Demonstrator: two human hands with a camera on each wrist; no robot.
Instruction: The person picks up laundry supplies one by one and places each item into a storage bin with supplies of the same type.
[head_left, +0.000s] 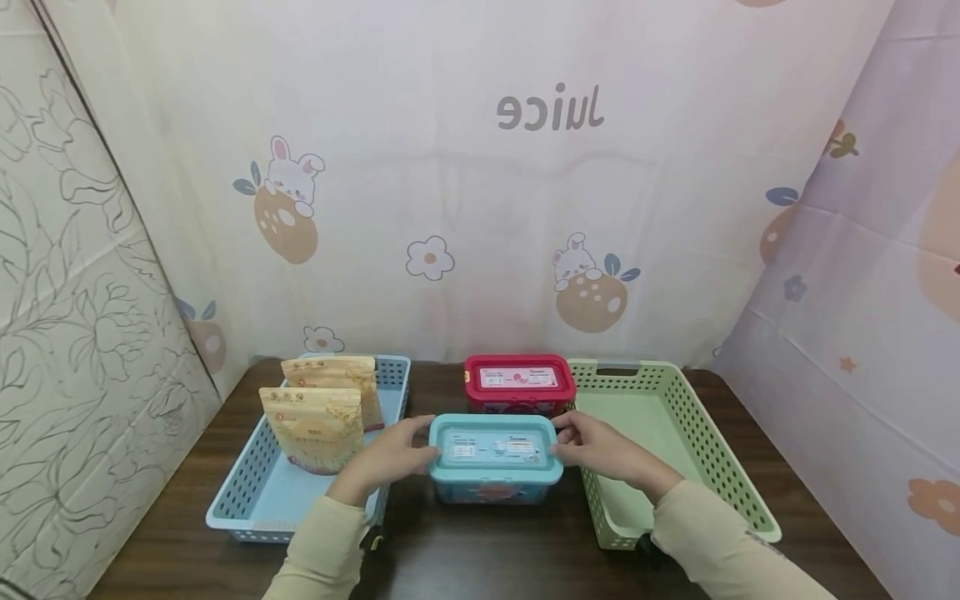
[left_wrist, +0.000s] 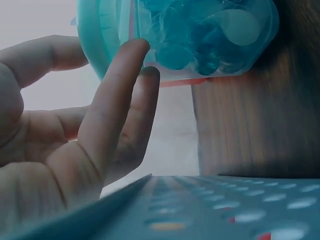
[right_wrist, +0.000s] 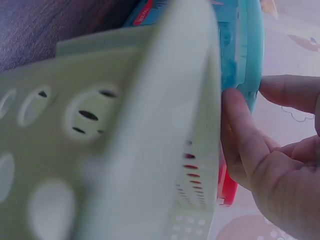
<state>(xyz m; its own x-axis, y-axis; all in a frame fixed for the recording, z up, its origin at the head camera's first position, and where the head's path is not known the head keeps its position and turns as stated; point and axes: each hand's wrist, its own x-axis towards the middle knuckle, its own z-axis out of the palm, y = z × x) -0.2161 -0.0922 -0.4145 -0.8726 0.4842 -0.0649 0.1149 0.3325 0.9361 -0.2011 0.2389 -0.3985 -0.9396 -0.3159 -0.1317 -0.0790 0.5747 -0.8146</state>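
Note:
A teal lidded plastic box (head_left: 495, 454) stands at the middle of the table between both hands. My left hand (head_left: 396, 454) holds its left end, thumb and fingers at the lid's rim. In the left wrist view, the box's clear side (left_wrist: 200, 42) shows blue contents that I cannot identify. At the opposite end, my right hand (head_left: 600, 446) grips the lid's rim, with the thumb on the edge and fingers against the side (right_wrist: 235, 55). Just behind sits a similar red lidded box (head_left: 520, 382), its lower front partly hidden by the teal one.
On the left, a blue perforated basket (head_left: 262, 492) holds two upright yellow pouches (head_left: 315, 429). A green perforated basket (head_left: 697, 408) stands on the right, under my right forearm. Dark wood table (head_left: 480, 550) lies in front. A printed curtain (head_left: 450, 192) hangs behind.

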